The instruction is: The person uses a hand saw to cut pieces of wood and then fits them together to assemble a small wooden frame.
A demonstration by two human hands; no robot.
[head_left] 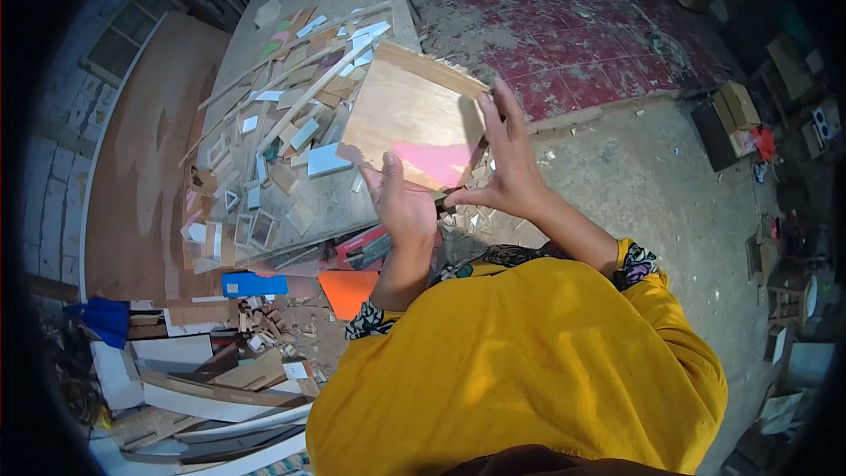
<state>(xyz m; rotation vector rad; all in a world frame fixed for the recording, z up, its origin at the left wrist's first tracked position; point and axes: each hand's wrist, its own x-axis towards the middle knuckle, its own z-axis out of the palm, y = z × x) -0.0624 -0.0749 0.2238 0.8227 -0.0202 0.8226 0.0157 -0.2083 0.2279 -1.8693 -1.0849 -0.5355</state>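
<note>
A shallow wooden box (407, 106) with raised edge strips and a pink patch at its near side is held up in front of me, tilted. My left hand (404, 203) grips its near left corner, thumb on the inner face and fingers underneath. Along the right edge, my right hand (511, 159) has its fingertips on the far right corner and its thumb by the near corner, spanning that side. The underside of the box is hidden.
A large board table (344, 203) carries loose wood offcuts, long strips (308, 92) and a white block (328, 159). Scrap boards (220, 388) are piled at lower left. Beside the table lies an orange sheet (346, 293). Cardboard boxes (737, 107) stand at right.
</note>
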